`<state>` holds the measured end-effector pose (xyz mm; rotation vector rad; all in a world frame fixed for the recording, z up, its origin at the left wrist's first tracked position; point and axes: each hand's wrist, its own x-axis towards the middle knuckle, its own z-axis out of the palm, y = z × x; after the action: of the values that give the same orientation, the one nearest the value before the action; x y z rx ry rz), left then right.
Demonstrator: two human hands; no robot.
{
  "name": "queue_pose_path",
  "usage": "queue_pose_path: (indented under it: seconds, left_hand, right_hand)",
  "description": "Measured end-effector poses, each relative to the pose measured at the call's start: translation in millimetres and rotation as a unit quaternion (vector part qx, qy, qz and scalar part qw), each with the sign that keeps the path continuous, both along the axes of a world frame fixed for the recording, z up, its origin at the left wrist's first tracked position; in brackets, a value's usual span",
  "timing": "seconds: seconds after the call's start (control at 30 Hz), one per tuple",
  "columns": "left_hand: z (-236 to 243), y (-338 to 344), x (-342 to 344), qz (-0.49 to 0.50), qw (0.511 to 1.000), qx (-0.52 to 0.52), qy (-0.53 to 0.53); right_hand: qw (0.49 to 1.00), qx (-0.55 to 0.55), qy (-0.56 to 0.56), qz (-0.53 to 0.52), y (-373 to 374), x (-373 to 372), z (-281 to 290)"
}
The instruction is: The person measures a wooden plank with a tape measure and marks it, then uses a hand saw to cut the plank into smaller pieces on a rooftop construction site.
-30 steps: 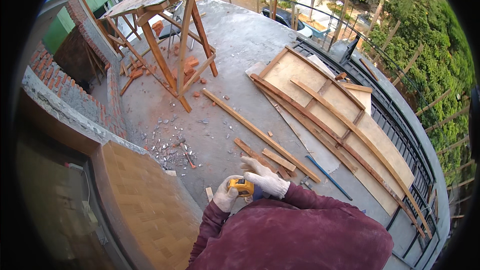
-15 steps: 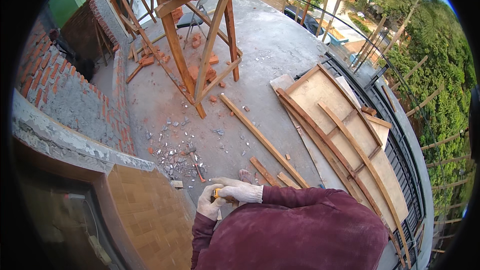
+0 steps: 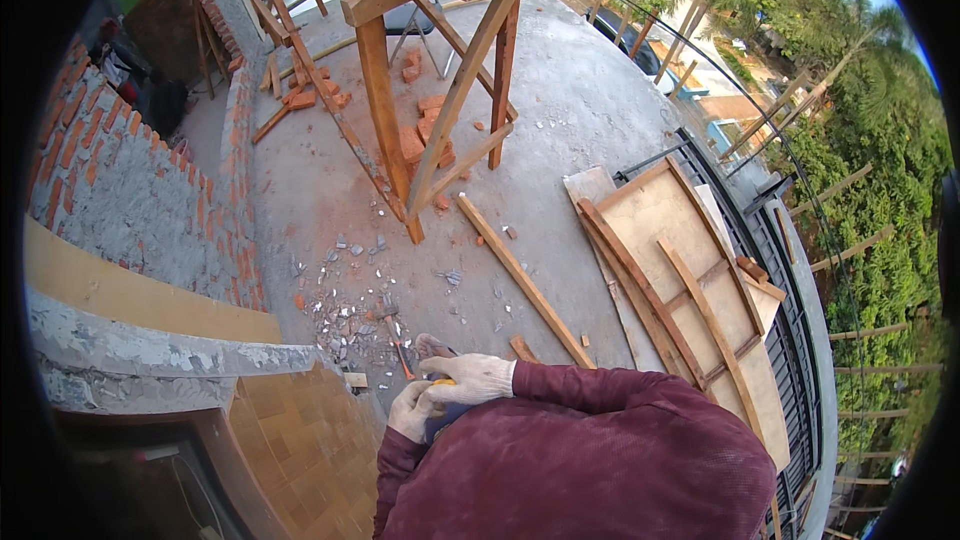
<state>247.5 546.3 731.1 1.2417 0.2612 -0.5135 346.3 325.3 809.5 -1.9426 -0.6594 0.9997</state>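
Both my hands wear pale work gloves and meet in front of my body at the lower middle. A small yellow tape measure (image 3: 443,382) shows between them, mostly covered by the fingers. My left hand (image 3: 408,411) is closed around its lower side, while my right hand (image 3: 476,379) grips it from above. Just beyond the hands lies a hammer (image 3: 400,343) on the concrete floor, its orange handle end toward me. Broken rubble (image 3: 345,315) is scattered around the hammer. My foot (image 3: 432,344) partly shows beside it.
A wooden trestle platform (image 3: 385,120) stands ahead, with loose bricks (image 3: 412,143) beneath. A long timber (image 3: 520,275) lies on the floor. Framed plywood panels (image 3: 650,220) rest by the black railing (image 3: 790,350) at right. A part-plastered brick wall (image 3: 140,180) runs along the left; people are beyond it.
My view has shifted, so the trestle and panels sit further right. My hands stay together, and the right hand now covers more of the tape measure.
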Motion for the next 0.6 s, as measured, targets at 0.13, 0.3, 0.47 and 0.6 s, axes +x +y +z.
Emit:
queue_pose_path:
  seconds: [0.13, 0.3, 0.47, 0.6]
  left_hand:
    - [-33, 26, 64, -0.026, 0.994, -0.102, -0.003]
    - [-12, 40, 150, 0.060, 0.988, -0.139, 0.009]
    - [29, 133, 240, 0.187, 0.929, -0.299, -0.115]
    - [52, 245, 308, 0.369, 0.858, -0.311, -0.177]
  right_hand:
    - [0.998, -0.049, -0.026, 0.018, 30, 54, 5]
    - [0.993, -0.069, -0.093, 0.021, 57, 122, 24]
    - [0.995, -0.059, -0.069, -0.050, 41, 177, 28]
    - [0.988, -0.095, -0.094, -0.083, -21, 209, -34]
